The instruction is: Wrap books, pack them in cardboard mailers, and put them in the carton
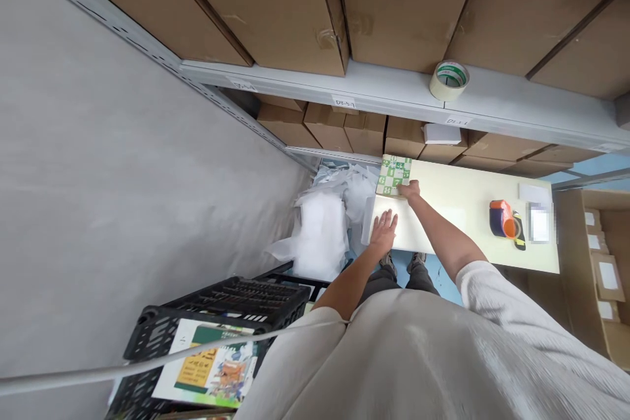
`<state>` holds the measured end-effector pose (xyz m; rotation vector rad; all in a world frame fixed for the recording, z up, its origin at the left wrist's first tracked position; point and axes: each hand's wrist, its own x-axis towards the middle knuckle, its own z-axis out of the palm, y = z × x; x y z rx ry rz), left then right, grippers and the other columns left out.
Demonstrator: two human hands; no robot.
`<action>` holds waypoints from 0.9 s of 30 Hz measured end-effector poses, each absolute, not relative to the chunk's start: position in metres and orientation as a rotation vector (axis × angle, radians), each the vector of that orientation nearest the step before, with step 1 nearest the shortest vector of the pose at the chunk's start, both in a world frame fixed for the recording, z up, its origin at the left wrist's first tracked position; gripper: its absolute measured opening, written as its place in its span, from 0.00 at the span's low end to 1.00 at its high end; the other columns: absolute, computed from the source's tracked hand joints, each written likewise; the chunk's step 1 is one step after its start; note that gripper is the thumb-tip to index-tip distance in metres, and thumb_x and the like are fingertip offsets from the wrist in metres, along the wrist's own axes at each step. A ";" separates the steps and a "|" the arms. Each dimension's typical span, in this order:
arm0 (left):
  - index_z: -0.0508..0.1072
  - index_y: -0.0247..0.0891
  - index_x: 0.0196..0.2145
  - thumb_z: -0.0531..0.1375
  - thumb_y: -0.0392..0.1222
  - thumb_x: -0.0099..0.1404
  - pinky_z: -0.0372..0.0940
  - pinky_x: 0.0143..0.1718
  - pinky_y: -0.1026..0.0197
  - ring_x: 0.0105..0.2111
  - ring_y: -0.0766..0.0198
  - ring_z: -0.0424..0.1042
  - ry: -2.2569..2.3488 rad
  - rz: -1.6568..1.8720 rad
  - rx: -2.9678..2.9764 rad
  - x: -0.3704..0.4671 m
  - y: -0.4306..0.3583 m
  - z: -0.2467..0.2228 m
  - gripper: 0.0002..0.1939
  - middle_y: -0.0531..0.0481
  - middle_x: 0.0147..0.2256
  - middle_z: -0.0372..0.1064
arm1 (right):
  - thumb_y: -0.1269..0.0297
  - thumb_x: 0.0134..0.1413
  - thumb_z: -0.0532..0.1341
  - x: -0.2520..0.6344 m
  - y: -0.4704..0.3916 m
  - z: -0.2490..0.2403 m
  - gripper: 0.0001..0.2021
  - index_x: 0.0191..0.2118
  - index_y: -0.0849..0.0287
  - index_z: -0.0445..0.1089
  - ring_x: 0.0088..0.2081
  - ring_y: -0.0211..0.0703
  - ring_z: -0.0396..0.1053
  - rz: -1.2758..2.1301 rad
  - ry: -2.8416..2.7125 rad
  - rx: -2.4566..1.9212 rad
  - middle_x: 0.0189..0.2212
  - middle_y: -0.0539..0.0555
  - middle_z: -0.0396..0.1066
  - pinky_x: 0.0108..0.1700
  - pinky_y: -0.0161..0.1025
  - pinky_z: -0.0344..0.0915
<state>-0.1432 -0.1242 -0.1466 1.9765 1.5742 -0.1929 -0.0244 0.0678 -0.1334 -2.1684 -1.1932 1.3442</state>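
One green-checked book (394,174) (numerals include 7), right hand (410,191) touching

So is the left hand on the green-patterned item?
No, the left hand lies apart from the green-patterned item, which the right hand touches.

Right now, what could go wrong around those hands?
The green-checked item by the right hand might slip off, lying at one end of the table. The tape roll, near the edge of the shelf, could fall. The white cable, trailing over the black crate, might snag.
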 end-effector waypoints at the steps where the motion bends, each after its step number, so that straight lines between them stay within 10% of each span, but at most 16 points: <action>1: 0.42 0.43 0.81 0.57 0.39 0.73 0.36 0.79 0.36 0.81 0.46 0.34 1.564 -0.186 1.985 -0.145 -0.125 -0.148 0.45 0.41 0.81 0.31 | 0.62 0.54 0.73 -0.020 0.068 -0.127 0.20 0.50 0.62 0.73 0.48 0.53 0.78 1.402 -1.110 -2.135 0.42 0.62 0.81 0.51 0.45 0.75; 19: 0.40 0.42 0.82 0.53 0.51 0.76 0.26 0.77 0.31 0.80 0.40 0.28 1.574 -0.247 1.975 -0.097 -0.056 -0.157 0.44 0.42 0.81 0.26 | 0.49 0.41 0.79 0.180 -0.064 -0.099 0.25 0.43 0.55 0.78 0.47 0.53 0.78 1.634 -0.800 -1.725 0.44 0.59 0.83 0.51 0.46 0.73; 27: 0.47 0.38 0.80 0.46 0.49 0.79 0.46 0.77 0.40 0.79 0.42 0.45 1.598 -0.110 1.962 -0.076 -0.066 -0.134 0.37 0.37 0.80 0.39 | 0.51 0.56 0.68 0.180 -0.076 -0.130 0.15 0.44 0.56 0.78 0.46 0.54 0.78 1.451 -1.262 -2.121 0.39 0.56 0.82 0.48 0.44 0.73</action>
